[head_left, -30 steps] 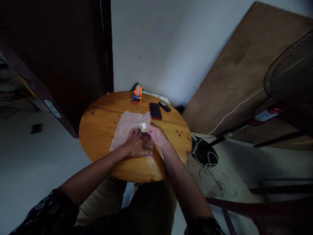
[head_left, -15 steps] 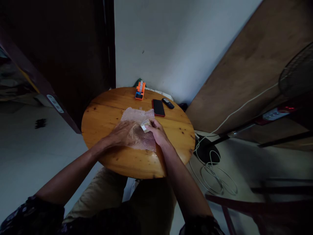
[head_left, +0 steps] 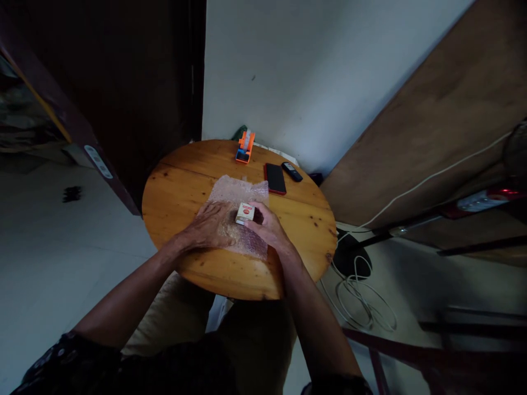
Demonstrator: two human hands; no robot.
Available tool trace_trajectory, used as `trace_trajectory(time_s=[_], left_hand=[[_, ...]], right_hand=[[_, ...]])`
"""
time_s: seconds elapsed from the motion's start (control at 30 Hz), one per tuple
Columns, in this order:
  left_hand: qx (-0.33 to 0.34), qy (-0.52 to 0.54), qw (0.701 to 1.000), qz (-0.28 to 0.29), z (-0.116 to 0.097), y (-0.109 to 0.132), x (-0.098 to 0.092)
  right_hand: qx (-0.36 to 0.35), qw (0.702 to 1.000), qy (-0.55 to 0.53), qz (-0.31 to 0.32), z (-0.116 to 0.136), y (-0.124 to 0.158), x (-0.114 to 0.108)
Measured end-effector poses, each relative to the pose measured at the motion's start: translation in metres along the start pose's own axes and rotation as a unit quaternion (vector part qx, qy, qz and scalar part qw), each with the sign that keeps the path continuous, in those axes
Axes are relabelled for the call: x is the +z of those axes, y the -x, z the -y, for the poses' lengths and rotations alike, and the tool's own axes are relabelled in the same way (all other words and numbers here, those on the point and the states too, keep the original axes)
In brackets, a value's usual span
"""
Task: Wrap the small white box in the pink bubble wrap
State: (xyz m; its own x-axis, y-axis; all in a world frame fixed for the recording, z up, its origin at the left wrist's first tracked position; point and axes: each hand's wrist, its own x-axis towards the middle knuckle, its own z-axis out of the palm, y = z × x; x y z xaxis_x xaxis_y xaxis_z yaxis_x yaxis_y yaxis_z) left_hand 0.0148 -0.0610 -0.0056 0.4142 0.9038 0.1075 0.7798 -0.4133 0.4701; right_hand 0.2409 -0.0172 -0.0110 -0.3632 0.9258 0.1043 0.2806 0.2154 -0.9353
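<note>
A sheet of bubble wrap [head_left: 239, 192] lies on the round wooden table [head_left: 181, 186]. My left hand [head_left: 209, 226] rests flat on the sheet with its fingers spread. My right hand [head_left: 267, 226] is closed on a small cream box with a red mark [head_left: 244, 213], holding it over the middle of the sheet, right beside my left fingertips.
At the table's far side sit an orange tape dispenser [head_left: 245, 148], a red-edged phone [head_left: 275, 178] and a small dark remote [head_left: 291, 171]. A wooden board [head_left: 432, 120] leans on the wall at right. A white cable coil [head_left: 362, 302] lies on the floor beside a power strip [head_left: 477, 202].
My right hand has turned the small box so its labelled face shows and brought it slightly toward me over the sheet. My left hand has flattened on the bubble wrap. The view shifted.
</note>
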Motion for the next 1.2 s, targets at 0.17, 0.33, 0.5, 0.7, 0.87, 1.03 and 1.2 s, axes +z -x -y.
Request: trace_trajectory(time_s=[0.17,0.33,0.5,0.7,0.87,1.03,1.2], left_hand=[[0.023,0.010,1.000,-0.017,0.007,0.001,0.005],[0.015,0.020,1.000,-0.017,0.005,0.001,0.004],[0.014,0.031,0.999,-0.018,0.004,0.000,0.003],[0.026,0.030,0.999,-0.017,0.005,0.000,0.003],[0.022,0.029,0.999,0.010,0.009,0.003,-0.006],[0.053,-0.027,0.998,0.022,-0.001,0.031,-0.026],[0.083,-0.108,0.990,-0.022,-0.018,0.056,-0.028]], right_hand=[[-0.019,1.000,0.012,0.018,0.000,0.000,0.003],[-0.026,0.999,-0.004,0.024,0.001,0.000,0.005],[-0.039,0.999,0.012,0.014,0.001,0.001,0.007],[-0.051,0.998,0.045,0.016,0.002,0.001,0.009],[-0.060,0.996,0.063,0.011,0.003,0.001,0.009],[-0.068,0.995,0.069,0.011,0.007,0.003,0.010],[-0.061,0.997,0.054,0.011,0.009,0.003,0.011]])
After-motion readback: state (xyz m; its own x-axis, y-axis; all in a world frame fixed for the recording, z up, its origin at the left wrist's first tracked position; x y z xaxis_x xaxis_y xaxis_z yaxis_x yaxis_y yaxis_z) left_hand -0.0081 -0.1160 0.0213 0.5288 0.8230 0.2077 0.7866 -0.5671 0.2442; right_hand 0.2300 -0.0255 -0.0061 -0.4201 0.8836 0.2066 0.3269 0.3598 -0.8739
